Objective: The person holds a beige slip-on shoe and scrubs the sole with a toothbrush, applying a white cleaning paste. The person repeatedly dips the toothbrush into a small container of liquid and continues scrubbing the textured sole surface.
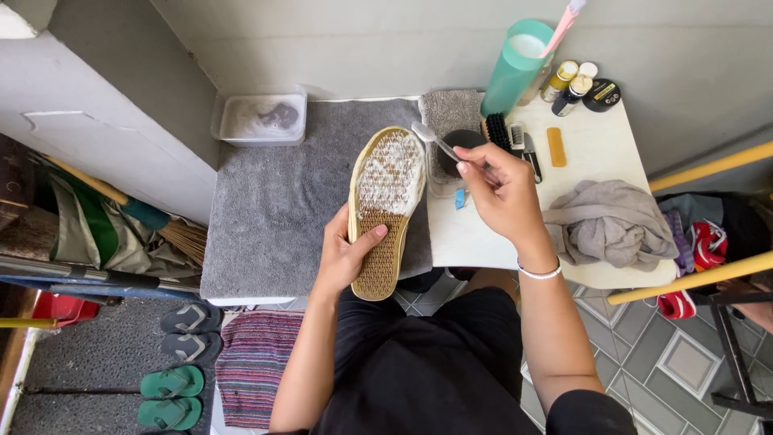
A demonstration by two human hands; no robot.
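A white counter (600, 145) stands against a pale grey wall, and a grey towel (282, 209) covers its left half. The floor below is grey patterned tile, with a striped mat (254, 362) near the counter's left leg and pairs of grey and green flip-flops (179, 366) further left. A broom (153, 221) leans at the left beside a grey wall block.

At the far edge of the towel sits a clear plastic tub (262, 118) holding foamy water. To the right along the wall stand a tall teal cup (515, 68) with a pink-handled brush in it, two small bottles with yellow and white caps (568, 84), and a round black tin (602, 94). Nearer lie a small folded grey cloth (451, 113), a black bristle brush (499, 131), an orange oblong block (556, 147) and a little blue piece (459, 198). A crumpled grey rag (608, 221) lies on the right part of the counter.

The left hand (346, 258) grips a shoe (385, 209) held sole-up over the towel's right edge, with the thumb across the tan waffle sole and the fingers curled shut around its side; the front half of the sole is covered in white foam. The right hand (503, 189) holds a toothbrush (435, 141), with the fingers pinched closed on its handle and the bristle head at the toe end of the sole, touching or just beside it.
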